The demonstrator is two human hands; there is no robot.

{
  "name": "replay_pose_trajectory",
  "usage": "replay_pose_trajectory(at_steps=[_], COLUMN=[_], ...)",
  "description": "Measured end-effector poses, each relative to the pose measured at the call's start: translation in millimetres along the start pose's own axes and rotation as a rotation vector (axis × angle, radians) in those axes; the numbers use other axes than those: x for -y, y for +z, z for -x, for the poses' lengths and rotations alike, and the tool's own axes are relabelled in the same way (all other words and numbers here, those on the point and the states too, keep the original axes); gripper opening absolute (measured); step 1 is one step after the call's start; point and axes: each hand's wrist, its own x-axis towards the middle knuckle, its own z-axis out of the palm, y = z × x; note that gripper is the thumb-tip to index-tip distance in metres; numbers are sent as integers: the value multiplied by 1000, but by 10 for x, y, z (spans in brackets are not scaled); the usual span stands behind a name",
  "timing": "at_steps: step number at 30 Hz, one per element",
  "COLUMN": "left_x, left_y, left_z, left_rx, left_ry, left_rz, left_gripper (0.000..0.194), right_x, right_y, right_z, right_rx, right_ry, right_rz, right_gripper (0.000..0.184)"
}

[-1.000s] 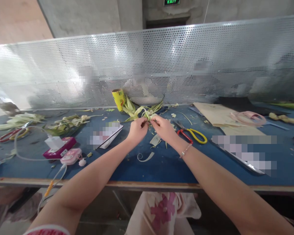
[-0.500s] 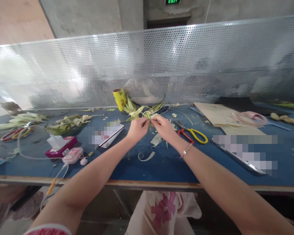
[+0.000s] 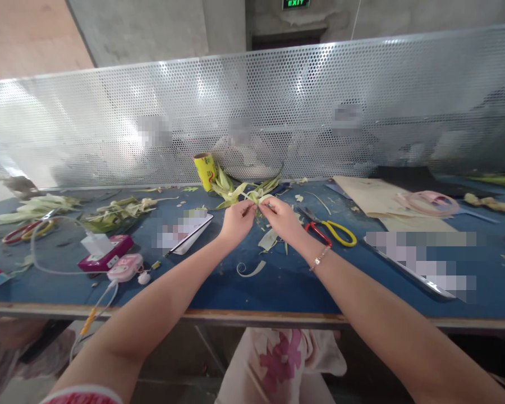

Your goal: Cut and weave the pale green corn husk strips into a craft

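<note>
My left hand [image 3: 237, 222] and my right hand [image 3: 281, 217] are nearly together over the middle of the table. Fingertips of both are pinched on a pale green corn husk [image 3: 257, 196]; the exact grip is partly hidden by the fingers. More corn husks [image 3: 224, 183] lie just behind, beside a yellow roll [image 3: 205, 171] that stands tilted. Below my hands are torn husk scraps [image 3: 269, 240] and a curled strip [image 3: 252, 270]. Scissors with one red and one yellow handle [image 3: 340, 233] lie beside my right forearm, blades partly apart.
Left of me are a phone [image 3: 191, 233], a purple power strip [image 3: 106, 253] with a charger and cables, another pair of scissors [image 3: 29, 230] and husk piles [image 3: 118, 213]. On the right lie a tablet-like device [image 3: 421, 275] and brown paper [image 3: 362, 196]. A perforated metal screen [image 3: 252, 112] closes off the back.
</note>
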Motion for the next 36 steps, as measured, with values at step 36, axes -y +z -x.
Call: replay_pose_trajectory(at_steps=[36], left_x=[218], left_y=[-89], left_z=[-68], left_rx=[191], left_ry=[294], left_rz=[-291], left_gripper=[21], right_x=[-47], right_y=[7], right_z=[-4], right_rx=[43], right_ry=[41], right_rz=[28], right_gripper=[14])
